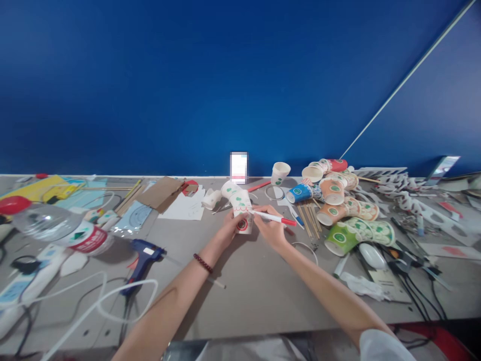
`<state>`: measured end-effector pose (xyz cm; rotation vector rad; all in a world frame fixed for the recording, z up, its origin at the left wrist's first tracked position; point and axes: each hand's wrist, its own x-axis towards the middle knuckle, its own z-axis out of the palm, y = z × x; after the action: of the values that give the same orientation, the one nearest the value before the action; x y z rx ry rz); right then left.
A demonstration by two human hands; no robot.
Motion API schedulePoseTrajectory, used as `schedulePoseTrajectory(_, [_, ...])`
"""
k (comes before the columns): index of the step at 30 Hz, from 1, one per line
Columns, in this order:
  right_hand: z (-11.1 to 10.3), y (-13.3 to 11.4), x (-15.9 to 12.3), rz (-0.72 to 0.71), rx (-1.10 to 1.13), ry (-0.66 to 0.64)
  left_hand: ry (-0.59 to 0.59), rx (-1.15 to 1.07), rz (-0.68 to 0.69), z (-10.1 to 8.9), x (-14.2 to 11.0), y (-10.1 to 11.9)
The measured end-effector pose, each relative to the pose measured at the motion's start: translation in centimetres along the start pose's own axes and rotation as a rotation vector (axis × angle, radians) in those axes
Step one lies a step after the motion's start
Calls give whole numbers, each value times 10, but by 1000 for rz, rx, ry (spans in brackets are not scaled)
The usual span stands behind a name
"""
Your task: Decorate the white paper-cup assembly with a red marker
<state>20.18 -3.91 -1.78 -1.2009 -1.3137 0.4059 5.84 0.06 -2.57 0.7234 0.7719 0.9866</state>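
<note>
My left hand (228, 226) is closed around a joined piece of white paper cups (240, 200) with green leaf prints and a round red mark near the lower end. In my right hand (272, 229) is a white marker (268, 216) with a red end, held like a pen. Its tip end points left and meets the side of the cups; whether it touches cannot be made out. Behind the cups a phone (239, 168) with a lit, blurred screen leans on the wall. A cut white cup (212, 199) lies left of the held piece.
Rows of joined cups (340, 238) in green, orange, blue and red lie at right, beside wooden sticks (311, 220). One white cup (280, 173) stands at the back. A blue glue gun (141, 263), a looped white cable (128, 318) and a large bottle (63, 228) occupy the left.
</note>
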Motion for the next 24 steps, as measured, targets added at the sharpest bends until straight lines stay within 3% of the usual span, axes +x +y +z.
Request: schedulePoseTrajectory(24, [0,3,1,26,33,-9,-33,35,20,0,-1,3])
